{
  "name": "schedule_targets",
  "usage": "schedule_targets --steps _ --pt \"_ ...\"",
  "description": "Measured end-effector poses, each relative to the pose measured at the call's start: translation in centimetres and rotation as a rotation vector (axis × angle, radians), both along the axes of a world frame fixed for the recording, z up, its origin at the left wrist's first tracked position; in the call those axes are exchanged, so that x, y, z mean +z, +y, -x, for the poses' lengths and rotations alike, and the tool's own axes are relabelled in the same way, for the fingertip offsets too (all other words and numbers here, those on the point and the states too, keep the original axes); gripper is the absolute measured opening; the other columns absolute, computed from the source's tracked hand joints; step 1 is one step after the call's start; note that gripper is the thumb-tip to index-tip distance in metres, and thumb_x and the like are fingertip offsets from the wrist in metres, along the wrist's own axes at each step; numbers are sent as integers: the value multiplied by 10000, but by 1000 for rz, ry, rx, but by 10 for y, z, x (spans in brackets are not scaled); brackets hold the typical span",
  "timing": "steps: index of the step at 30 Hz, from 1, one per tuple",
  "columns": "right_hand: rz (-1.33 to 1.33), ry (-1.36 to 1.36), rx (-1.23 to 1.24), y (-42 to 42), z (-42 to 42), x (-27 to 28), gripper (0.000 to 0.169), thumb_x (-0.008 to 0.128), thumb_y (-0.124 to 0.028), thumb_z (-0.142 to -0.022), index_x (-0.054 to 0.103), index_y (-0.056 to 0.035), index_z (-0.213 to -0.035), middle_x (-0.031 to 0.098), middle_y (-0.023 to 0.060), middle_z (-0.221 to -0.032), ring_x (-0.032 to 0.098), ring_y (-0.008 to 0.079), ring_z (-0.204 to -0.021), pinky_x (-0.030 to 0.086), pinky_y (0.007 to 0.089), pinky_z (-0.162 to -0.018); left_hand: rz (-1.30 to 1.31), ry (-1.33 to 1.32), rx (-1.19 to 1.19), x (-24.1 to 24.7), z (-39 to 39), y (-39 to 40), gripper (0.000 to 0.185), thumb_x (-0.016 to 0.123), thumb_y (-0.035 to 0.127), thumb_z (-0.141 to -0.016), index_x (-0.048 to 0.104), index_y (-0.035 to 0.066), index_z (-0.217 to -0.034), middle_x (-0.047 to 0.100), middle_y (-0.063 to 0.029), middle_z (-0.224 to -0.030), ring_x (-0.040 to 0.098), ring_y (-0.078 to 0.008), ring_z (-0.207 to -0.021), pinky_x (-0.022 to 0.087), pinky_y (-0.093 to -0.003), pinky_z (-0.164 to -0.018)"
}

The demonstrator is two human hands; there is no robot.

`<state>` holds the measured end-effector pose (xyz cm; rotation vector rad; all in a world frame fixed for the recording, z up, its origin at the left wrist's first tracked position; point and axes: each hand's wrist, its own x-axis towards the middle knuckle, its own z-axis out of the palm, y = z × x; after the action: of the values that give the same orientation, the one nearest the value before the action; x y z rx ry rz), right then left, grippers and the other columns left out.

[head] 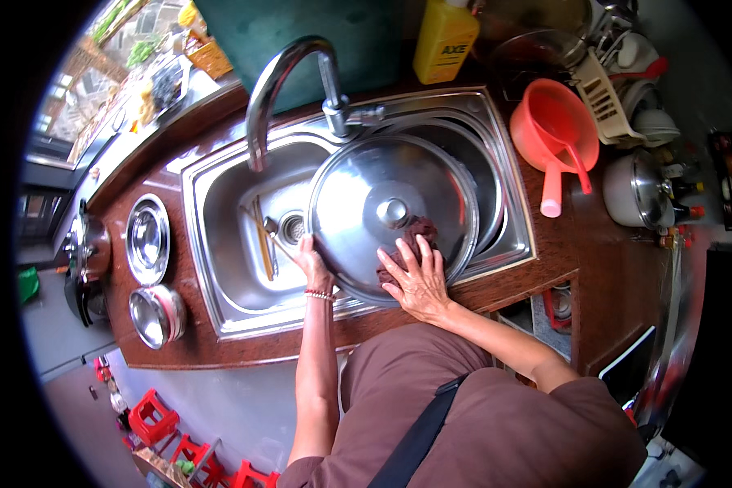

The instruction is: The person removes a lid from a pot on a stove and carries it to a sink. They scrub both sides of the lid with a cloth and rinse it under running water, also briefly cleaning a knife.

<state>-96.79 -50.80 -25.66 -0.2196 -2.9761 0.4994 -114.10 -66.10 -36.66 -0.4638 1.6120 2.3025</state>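
Observation:
A large round metal lid (360, 177) with a central knob (393, 212) lies tilted over the right part of a stainless-steel double sink (219, 323). My left hand (313, 262) grips the lid's left rim. With fingers spread, my right hand (419, 277) presses a dark brown cloth (424, 229) onto the lid's lower right surface. Under the lid's far side shows part of a wide metal basin (485, 158). In the left bowl, chopsticks (262, 244) and a spoon-like utensil (271, 226) lie beside the drain (294, 228). The chrome faucet (259, 110) arches over that bowl.
Metal bowls (148, 238) stand on the counter left of the sink, near a lidded pot (91, 244). To the right are a pink dipper set (537, 122) and a lidded saucepan (631, 189). A yellow AXE bottle (445, 43) stands behind. Red stools (152, 418) sit on the floor.

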Motion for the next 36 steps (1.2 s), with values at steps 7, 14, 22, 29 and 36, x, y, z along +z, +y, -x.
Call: schedule_targets --steps 7,14,22,29,36 --pt "-20 161 229 -45 85 -17 494 609 -273 -782 491 -112 -1234 426 138 -1255 338 346 -1204 321 462 -923 -302 -141 -239 5 9 -5 509 296 464 -959 544 33 -1069 610 -100 -1016 573 -199 -948 447 -336 -862" --pt "78 129 31 -30 184 -34 676 663 -311 -650 453 19 -1201 321 250 -1354 307 361 -1267 299 491 -998 -239 -125 -257 42 12 13 678 199 553 -942 533 12 -1177 579 -79 -1157 499 -174 -1114 337 -315 -988" --pt "59 169 145 -56 145 -39 384 602 -170 -672 551 17 -1003 483 206 -1213 390 313 -1215 302 459 -1009 -440 -314 -355 4 33 8 454 318 396 -961 507 39 -1167 563 -119 -1147 529 -246 -1074 414 -383 -947" --pt "42 139 384 -54 89 -35 237 590 -124 -686 582 -15 -897 529 141 -1148 427 252 -1174 318 409 -986 -141 -201 -430 3 38 11 183 452 199 -918 532 44 -861 536 -35 -728 533 -149 -631 464 -302 -591" --pt "186 1 634 1 30 -14 474 604 -46 -678 527 -72 -1145 492 95 -1231 427 207 -1201 295 401 -1025 70 -172 -400 3 29 23 204 456 200 -925 563 42 -852 517 -4 -699 481 -108 -601 401 -260 -526"
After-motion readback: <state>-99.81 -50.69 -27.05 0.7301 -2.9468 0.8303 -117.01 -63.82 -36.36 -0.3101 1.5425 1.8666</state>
